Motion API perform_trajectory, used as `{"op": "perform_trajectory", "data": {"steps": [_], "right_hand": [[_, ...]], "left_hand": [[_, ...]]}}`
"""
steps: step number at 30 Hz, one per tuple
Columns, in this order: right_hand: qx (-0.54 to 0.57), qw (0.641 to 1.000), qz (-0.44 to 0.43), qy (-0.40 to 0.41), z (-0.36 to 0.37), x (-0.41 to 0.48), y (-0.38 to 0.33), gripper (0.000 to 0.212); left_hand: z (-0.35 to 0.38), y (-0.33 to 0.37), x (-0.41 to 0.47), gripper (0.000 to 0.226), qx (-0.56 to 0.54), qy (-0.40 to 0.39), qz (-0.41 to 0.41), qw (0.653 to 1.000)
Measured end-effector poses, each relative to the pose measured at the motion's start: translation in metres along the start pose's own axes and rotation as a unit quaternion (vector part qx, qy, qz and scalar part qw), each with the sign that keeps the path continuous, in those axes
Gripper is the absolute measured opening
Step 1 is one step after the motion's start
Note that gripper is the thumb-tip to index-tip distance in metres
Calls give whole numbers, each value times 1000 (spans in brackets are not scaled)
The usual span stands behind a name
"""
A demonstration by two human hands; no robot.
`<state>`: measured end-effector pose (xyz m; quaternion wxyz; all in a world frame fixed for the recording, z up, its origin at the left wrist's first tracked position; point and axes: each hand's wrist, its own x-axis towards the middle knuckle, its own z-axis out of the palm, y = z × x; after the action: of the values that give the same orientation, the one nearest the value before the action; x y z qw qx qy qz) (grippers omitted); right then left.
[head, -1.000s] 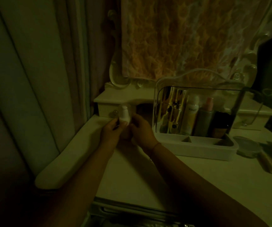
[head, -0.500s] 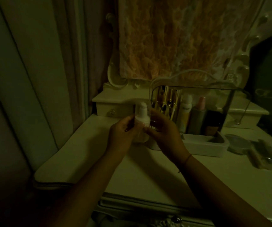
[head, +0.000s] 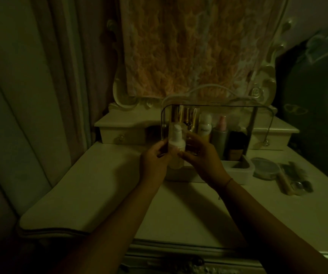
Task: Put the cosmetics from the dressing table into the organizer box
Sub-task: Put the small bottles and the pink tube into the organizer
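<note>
A small white pump bottle [head: 176, 145] is held upright between both hands, just in front of the left end of the organizer box [head: 240, 171]. My left hand [head: 154, 160] grips its left side and my right hand [head: 202, 157] grips its right side. The box is white with a raised clear lid [head: 208, 95]. Inside it stand gold tubes [head: 185, 115], a white bottle [head: 204, 127], a grey bottle with a pink top [head: 219, 135] and a dark jar [head: 237, 143]. The room is dim.
On the cream dressing table [head: 104, 184], right of the box, lie a round clear-lidded container [head: 265, 169] and a brush with small items [head: 291, 180]. Small drawers [head: 121, 133] sit at the back left. A patterned cloth [head: 188, 46] covers the mirror. A curtain [head: 21, 95] hangs left.
Both hands have carried the pump bottle from the back left by the drawer rightward to the front of the organizer box. The camera view has shifted a little.
</note>
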<state>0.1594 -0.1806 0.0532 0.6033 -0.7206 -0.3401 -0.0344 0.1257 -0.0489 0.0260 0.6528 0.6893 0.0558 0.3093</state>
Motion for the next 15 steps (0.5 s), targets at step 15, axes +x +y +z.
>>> {"op": "perform_trajectory", "data": {"steps": [15], "right_hand": [[-58,998,34,-2,12,19,25,50]], "left_hand": [[-1,-26,15,38,68,38,-39,996]]}}
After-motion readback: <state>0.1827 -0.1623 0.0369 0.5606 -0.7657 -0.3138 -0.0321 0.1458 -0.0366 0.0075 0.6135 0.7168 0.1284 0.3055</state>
